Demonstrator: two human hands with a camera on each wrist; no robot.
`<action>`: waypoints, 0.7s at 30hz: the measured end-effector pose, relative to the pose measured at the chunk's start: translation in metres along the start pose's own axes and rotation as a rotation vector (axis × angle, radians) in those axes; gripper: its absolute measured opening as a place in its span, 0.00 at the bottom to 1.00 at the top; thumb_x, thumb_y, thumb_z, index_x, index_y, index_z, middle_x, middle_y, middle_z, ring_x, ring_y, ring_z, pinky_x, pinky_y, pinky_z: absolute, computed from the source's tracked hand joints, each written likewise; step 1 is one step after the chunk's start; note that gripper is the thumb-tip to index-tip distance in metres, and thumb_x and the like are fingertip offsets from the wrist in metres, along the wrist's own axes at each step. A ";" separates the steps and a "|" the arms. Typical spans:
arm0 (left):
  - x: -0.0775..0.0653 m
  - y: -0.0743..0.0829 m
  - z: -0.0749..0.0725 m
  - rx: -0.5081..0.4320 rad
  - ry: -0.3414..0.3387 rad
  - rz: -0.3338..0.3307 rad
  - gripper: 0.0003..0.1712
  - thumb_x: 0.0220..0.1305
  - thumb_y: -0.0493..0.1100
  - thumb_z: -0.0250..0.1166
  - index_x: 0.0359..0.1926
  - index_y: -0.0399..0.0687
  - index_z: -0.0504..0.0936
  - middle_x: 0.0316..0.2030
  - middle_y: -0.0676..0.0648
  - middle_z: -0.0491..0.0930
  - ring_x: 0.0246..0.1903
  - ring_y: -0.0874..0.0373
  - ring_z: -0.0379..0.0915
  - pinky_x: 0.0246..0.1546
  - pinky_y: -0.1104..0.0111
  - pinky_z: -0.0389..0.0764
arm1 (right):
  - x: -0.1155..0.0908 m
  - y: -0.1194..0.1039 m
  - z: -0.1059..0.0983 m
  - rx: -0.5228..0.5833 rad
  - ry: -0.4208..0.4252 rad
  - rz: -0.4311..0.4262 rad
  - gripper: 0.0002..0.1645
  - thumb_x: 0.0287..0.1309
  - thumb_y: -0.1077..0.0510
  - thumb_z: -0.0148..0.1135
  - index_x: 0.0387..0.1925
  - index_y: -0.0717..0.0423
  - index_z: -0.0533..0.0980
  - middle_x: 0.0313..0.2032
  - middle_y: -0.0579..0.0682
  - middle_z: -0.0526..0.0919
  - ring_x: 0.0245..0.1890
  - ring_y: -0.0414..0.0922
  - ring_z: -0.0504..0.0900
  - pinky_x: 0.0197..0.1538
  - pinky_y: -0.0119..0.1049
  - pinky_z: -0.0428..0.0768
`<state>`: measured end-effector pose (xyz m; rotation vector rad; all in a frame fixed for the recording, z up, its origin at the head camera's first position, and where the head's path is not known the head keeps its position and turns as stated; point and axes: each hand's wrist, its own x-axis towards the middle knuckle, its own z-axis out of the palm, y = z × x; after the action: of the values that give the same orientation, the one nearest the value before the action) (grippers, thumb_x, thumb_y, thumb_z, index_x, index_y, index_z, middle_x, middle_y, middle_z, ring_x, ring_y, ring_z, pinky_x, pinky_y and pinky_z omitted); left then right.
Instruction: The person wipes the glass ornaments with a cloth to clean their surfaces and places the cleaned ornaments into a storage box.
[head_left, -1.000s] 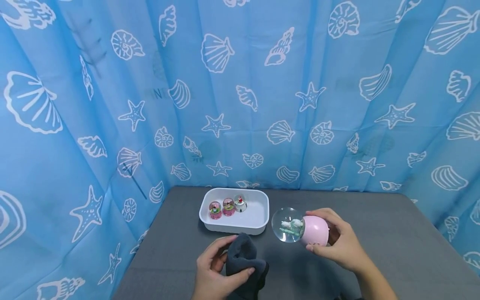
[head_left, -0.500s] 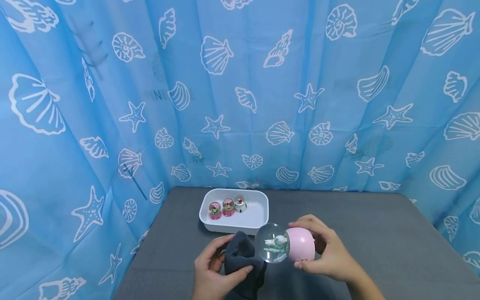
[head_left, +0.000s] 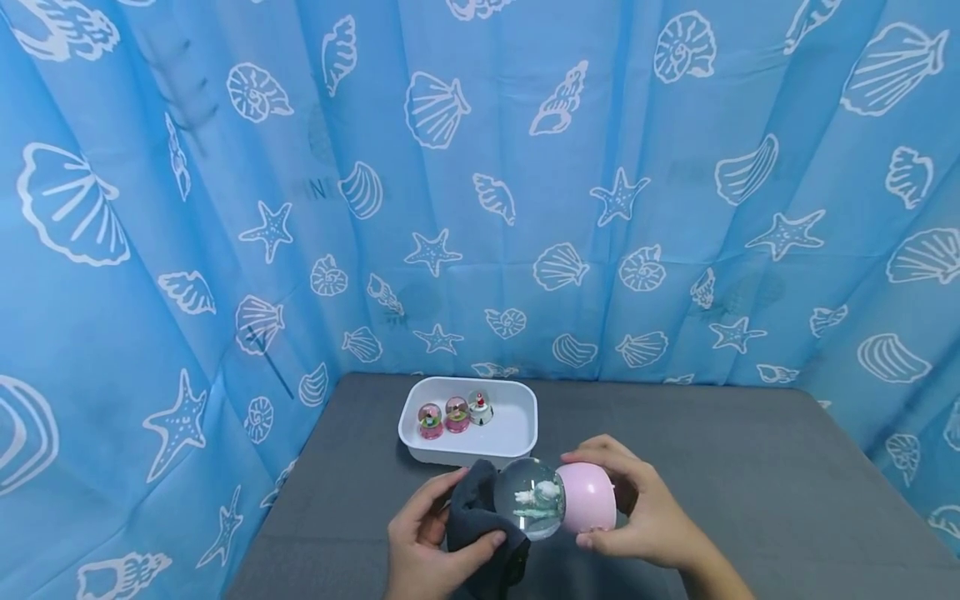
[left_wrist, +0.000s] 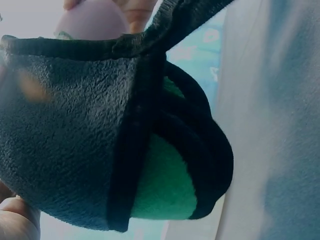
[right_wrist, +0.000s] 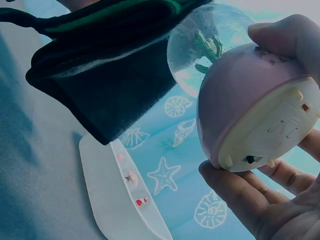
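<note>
My right hand [head_left: 645, 512] grips a snow globe by its pink base [head_left: 589, 498]. The globe lies on its side, its clear ball [head_left: 529, 498] pointing left with white and green figures inside. In the right wrist view the underside of the base [right_wrist: 272, 131] shows a pale plate with a small black switch. My left hand [head_left: 431, 533] holds a folded dark grey cloth [head_left: 487, 533] between thumb and fingers. The ball's left end meets the cloth's open fold, which hides part of it. A green side of the cloth [left_wrist: 167, 182] shows in the left wrist view.
Behind the hands stands a white tray [head_left: 517, 454] with three small snow globes [head_left: 457, 414] at its left and middle. A grey cover [head_left: 712, 450] spreads over the table. Blue curtains [head_left: 480, 208] with white shell prints hang at the back and sides.
My right hand has moved left and slightly down with the snow globe, from apart to against the cloth. The left hand has hardly moved, still holding the cloth.
</note>
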<state>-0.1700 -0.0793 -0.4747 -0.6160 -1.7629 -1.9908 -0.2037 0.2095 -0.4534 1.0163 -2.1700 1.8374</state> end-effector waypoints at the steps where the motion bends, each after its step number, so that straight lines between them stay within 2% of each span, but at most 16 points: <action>1: 0.000 0.000 0.000 0.000 0.000 0.003 0.41 0.48 0.26 0.83 0.64 0.28 0.78 0.56 0.34 0.83 0.53 0.54 0.86 0.51 0.62 0.91 | 0.001 0.000 0.001 -0.004 0.003 0.002 0.44 0.41 0.71 0.82 0.64 0.58 0.78 0.56 0.53 0.77 0.47 0.50 0.86 0.38 0.48 0.94; 9: -0.002 0.000 0.002 0.034 0.007 0.035 0.42 0.47 0.24 0.82 0.66 0.34 0.80 0.58 0.34 0.85 0.53 0.55 0.88 0.52 0.65 0.90 | 0.007 -0.004 0.006 0.009 0.003 -0.049 0.45 0.42 0.72 0.82 0.66 0.61 0.77 0.56 0.55 0.77 0.47 0.50 0.86 0.38 0.47 0.94; 17: -0.003 -0.001 0.006 0.072 -0.007 0.090 0.47 0.48 0.24 0.82 0.71 0.35 0.76 0.63 0.33 0.83 0.56 0.56 0.87 0.56 0.66 0.88 | 0.012 -0.004 0.011 0.049 0.017 -0.095 0.46 0.41 0.75 0.81 0.66 0.66 0.76 0.56 0.57 0.77 0.47 0.48 0.86 0.36 0.47 0.94; 21: -0.003 -0.001 0.006 0.088 -0.003 0.065 0.48 0.49 0.26 0.82 0.73 0.38 0.74 0.64 0.35 0.82 0.58 0.56 0.86 0.58 0.66 0.87 | 0.014 -0.006 0.014 0.046 0.026 -0.075 0.45 0.43 0.74 0.80 0.66 0.64 0.76 0.56 0.56 0.78 0.47 0.48 0.86 0.37 0.48 0.94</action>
<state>-0.1678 -0.0729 -0.4768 -0.6395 -1.7990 -1.8595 -0.2062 0.1911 -0.4450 1.0610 -2.0548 1.8644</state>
